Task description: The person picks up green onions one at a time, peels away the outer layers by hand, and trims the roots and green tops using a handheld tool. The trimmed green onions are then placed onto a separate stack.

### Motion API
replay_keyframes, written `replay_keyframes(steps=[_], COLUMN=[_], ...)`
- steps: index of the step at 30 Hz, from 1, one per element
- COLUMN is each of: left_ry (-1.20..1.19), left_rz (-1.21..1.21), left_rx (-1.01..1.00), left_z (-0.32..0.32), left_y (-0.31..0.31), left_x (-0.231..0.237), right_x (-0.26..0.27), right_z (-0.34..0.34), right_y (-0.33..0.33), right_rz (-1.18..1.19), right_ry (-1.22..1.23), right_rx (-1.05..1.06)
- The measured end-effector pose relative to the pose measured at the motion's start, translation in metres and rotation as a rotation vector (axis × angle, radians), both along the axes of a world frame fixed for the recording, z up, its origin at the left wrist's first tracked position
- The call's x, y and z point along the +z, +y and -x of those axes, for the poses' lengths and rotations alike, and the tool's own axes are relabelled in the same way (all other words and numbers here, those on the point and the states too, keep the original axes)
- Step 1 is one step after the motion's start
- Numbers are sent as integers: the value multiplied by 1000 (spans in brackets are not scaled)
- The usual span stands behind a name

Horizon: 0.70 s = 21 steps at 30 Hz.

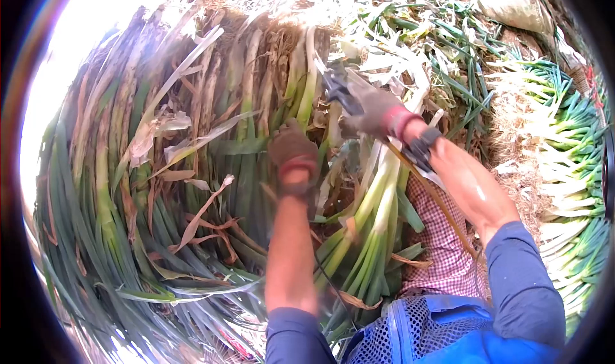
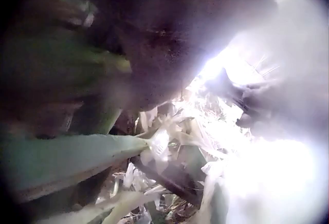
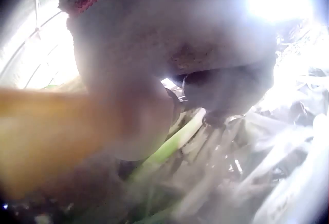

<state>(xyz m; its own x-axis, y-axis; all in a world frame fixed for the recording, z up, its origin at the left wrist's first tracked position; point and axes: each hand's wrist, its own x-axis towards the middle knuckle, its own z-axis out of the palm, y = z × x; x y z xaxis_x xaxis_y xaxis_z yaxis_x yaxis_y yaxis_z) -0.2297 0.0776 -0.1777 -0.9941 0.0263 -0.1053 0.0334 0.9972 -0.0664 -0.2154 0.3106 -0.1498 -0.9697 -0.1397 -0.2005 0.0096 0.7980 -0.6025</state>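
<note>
My gloved left hand lies on a big heap of long green onions, its fingers curled round a green onion stalk. In the left wrist view a broad green leaf stretches just below that hand. To the right, my gloved right hand grips a dark tool with a thin tip pointing up and left towards the stalks. A yellow-brown, hose-like length runs back from this hand under the forearm. In the right wrist view its near part is blurred, and the fingers hide most of the tool.
Peeled-looking green onions lean against the checked cloth at my lap. Loose leaf scraps cover the ground ahead. A row of cleaner green onions lies along the right, and a pale sack stands at the top right.
</note>
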Motion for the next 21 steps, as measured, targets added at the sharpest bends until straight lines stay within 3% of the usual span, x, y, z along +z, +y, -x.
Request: replay_keyframes(steps=[1, 3, 5, 6, 8, 12, 14, 16, 18, 20, 21], left_ry=[-12, -21, -97, -96, -235, -327, -505, -520, -516, -565, -437], left_rz=[-16, -27, -198, -195, -81, -70, -59, -16, -39, -155, -358], left_rx=[-12, -23, -45, -46, -177, -243, -347, -337, -320, -313, -314], left_z=[-5, -19, -41, -58, -101, -125, -129, -140, -146, -145, -148], left_y=[0, -2, -7, -5, 5, 17, 23, 31, 30, 12, -4], left_x=[6, 12, 13, 10, 6, 10, 23, 34, 47, 62, 57], right_x=[14, 27, 58, 49, 32, 50, 48, 48, 50, 47, 54], right_z=[-25, -77, -119, -140, -180, -201, -209, -204, -187, -179, -177], right_y=[1, 6, 11, 18, 36, 49, 49, 45, 39, 26, 18], right_rz=[58, 74, 76, 80, 66, 89, -5, 85, 172, 121, 160], right_ry=[-136, -173, -289, -287, 15, -126, -49, -37, -45, 16, -28], right_rx=[-6, 51, 119, 119, 123, -13, 209, 178, -41, -82, -1])
